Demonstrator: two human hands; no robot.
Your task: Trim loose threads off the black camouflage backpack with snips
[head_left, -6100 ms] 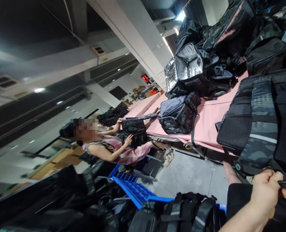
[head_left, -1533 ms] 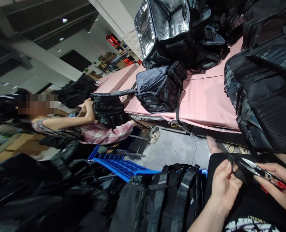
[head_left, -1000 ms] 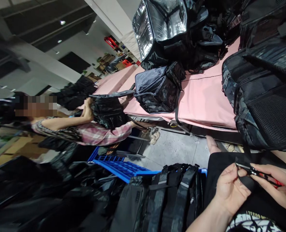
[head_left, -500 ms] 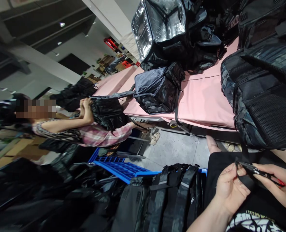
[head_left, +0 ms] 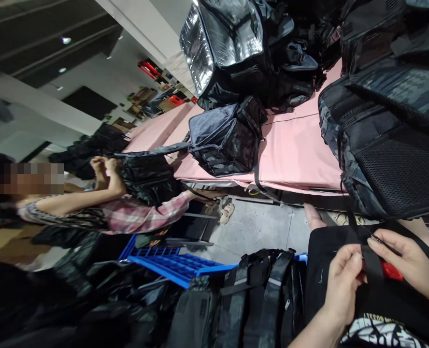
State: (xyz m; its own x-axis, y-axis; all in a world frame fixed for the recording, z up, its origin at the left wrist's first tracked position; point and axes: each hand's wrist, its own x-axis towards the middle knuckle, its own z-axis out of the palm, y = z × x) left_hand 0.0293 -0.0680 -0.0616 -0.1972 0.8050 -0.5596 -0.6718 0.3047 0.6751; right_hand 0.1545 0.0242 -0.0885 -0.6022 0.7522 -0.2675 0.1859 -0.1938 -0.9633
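My left hand (head_left: 341,285) sits at the lower right, fingers pinched on a black strap (head_left: 369,258) that hangs from the camouflage backpack (head_left: 384,140) on the pink table (head_left: 297,154). Just right of it, my right hand (head_left: 412,263) is closed on small thread snips with a red handle (head_left: 391,271), the blades lying against the same strap. Both hands rest over my lap in black clothing.
A seated person in a plaid shirt (head_left: 135,217) handles a black bag (head_left: 147,176) at the left. A grey bag (head_left: 225,140) and a foil-lined bag (head_left: 221,43) stand on the table. A blue crate (head_left: 171,263) and more backpacks (head_left: 250,299) lie below.
My view has shifted right, so everything sits further left. The snips' blades have moved in against the strap and are mostly hidden, and my left hand has slid along the strap.
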